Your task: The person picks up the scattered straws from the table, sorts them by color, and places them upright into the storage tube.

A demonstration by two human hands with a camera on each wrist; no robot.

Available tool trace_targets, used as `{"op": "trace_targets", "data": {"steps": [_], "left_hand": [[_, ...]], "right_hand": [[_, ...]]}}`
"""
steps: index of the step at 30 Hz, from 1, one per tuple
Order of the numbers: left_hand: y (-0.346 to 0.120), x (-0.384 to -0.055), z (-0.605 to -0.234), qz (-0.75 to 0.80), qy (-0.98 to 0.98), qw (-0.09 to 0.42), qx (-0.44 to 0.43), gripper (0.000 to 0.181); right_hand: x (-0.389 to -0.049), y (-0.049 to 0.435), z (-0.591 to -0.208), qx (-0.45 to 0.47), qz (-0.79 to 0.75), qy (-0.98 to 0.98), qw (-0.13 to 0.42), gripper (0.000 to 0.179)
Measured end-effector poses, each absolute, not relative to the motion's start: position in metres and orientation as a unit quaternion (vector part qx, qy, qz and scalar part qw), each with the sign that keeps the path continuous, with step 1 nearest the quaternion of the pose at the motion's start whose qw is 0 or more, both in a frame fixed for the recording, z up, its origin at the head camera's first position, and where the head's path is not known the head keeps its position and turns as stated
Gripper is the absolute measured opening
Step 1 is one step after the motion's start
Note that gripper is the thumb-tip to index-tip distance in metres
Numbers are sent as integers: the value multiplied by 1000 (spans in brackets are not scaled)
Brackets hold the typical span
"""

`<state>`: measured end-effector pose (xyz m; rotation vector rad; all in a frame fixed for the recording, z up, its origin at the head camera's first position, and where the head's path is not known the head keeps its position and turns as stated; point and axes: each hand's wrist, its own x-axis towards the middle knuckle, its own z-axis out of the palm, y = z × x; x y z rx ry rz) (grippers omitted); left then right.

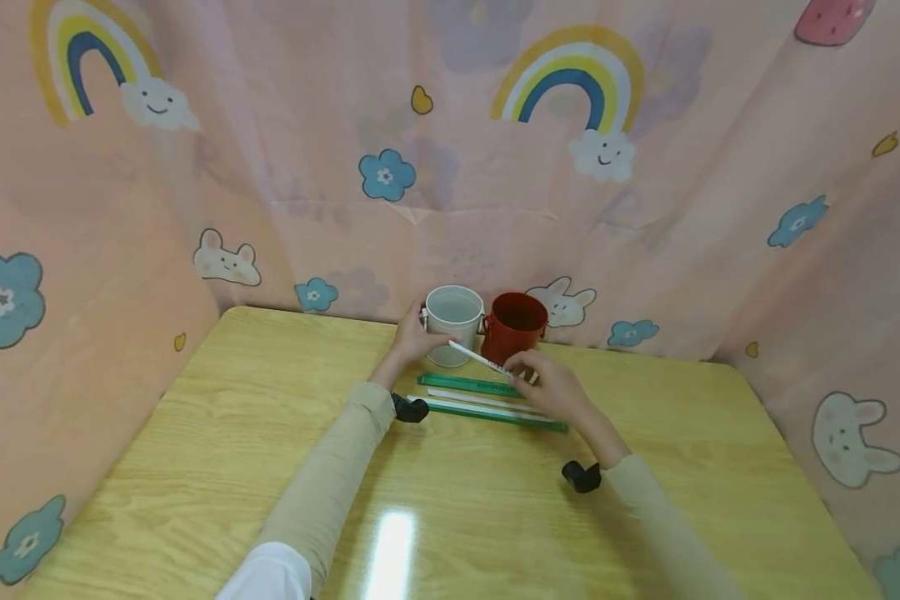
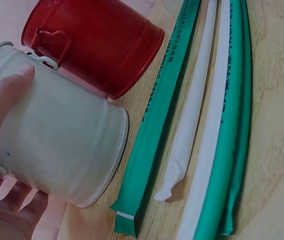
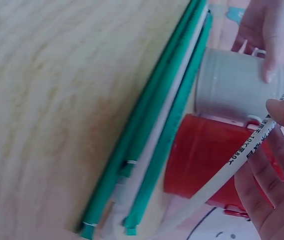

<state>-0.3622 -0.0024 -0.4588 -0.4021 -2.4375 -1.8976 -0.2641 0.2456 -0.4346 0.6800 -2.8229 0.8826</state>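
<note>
My left hand (image 1: 412, 337) holds the side of a small white metal bucket (image 2: 57, 135), its thumb on the outer wall and its other fingers around by the handle lug. Between thumb and fingers, my right hand (image 1: 551, 387) pinches a thin white paper-wrapped straw (image 3: 231, 162) with black print. In the head view the straw slants across the front of the buckets, its far end near the left thumb. A red metal bucket (image 1: 506, 337) stands upright just right of the white one. The inside of the red bucket is dark.
In front of the buckets lie green-wrapped straws (image 2: 154, 125) and white-wrapped straws (image 2: 194, 100), roughly side by side on the wooden table (image 1: 195, 467). A pink patterned curtain (image 1: 307, 167) hangs behind the table. Black wrist mounts (image 1: 581, 477) sit at both cuffs.
</note>
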Motion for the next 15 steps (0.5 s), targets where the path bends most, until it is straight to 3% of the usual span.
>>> {"op": "trace_targets", "data": {"steps": [15], "left_hand": [[-3,-364,-458,-608,-785,-2,-120,86]], "right_hand": [[-265,233,-409,206,408,-883,108,17]]}}
